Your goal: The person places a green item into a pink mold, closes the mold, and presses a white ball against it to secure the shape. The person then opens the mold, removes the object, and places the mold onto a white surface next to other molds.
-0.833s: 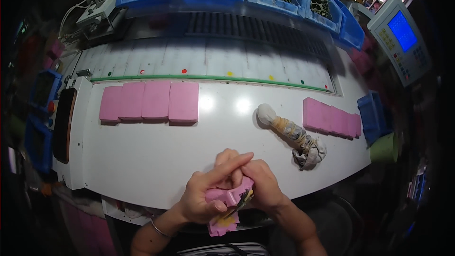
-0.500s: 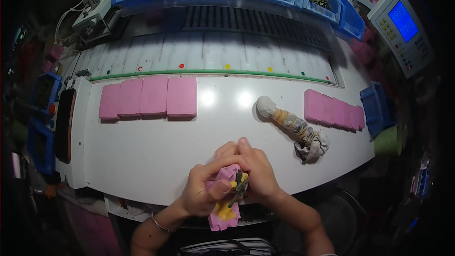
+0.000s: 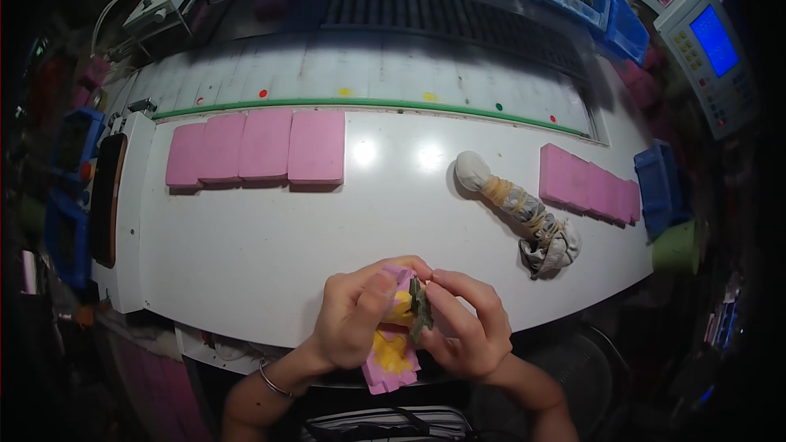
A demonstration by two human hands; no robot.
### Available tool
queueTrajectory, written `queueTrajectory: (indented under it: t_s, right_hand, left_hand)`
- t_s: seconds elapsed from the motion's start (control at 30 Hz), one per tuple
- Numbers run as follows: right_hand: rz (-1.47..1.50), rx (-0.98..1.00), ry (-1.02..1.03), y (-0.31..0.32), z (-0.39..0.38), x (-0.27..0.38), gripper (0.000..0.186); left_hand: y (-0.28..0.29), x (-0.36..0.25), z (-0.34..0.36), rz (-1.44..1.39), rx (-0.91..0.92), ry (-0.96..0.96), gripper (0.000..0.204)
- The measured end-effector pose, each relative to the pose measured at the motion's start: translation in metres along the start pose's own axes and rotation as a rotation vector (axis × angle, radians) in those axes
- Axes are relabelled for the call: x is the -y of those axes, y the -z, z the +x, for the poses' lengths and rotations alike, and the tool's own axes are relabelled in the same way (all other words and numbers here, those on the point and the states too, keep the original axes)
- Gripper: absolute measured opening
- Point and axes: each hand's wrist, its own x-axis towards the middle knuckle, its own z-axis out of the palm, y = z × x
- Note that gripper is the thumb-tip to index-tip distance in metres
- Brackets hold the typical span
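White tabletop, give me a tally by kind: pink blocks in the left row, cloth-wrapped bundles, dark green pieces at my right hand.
Pink blocks, left row: 4
Cloth-wrapped bundle: 1
Dark green piece at right hand: 1
Total: 6

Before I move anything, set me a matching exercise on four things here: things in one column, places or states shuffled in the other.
Things
1. Bracelet
2. Dark green piece
3. Cloth-wrapped bundle
4. Notched pink piece

Places or states
A. Lying on the white table, bound with tan bands
B. Marked with yellow, in the left hand
C. Around the left wrist
D. Against the right fingers

Right pairs: 1-C, 2-D, 3-A, 4-B
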Motion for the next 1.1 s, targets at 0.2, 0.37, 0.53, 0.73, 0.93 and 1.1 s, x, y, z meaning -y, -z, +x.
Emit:
queueTrajectory:
  t_s: [0.2, 0.37, 0.53, 0.73, 0.93, 1.1]
  right_hand:
    - [0.043, -0.113, -0.214, 0.019, 0.016, -0.008, 0.016]
    - [-0.122, -0.1, -0.182, 0.03, 0.024, -0.004, 0.023]
    - [-0.127, 0.147, -0.013, 0.023, 0.002, 0.015, 0.039]
    - [0.25, 0.116, -0.339, 0.03, 0.01, 0.021, 0.034]
    - [0.832, 0.418, -0.81, 0.029, 0.011, 0.004, 0.02]
    - [0.914, 0.388, -0.809, 0.028, 0.01, 0.008, 0.026]
  left_hand:
    - [-0.011, 0.0, -0.003, -0.094, 0.043, 0.088, 0.041]
    - [0.013, -0.006, -0.011, 0.009, 0.13, 0.204, 0.041]
    - [-0.002, -0.013, -0.017, 0.262, 0.12, 0.012, 0.027]
    - [-0.004, -0.024, -0.025, 0.322, 0.021, 0.07, 0.015]
    - [-0.003, -0.027, -0.029, 0.137, 0.154, 0.247, 0.018]
    - [-0.002, -0.025, -0.035, -0.055, 0.168, 0.28, 0.023]
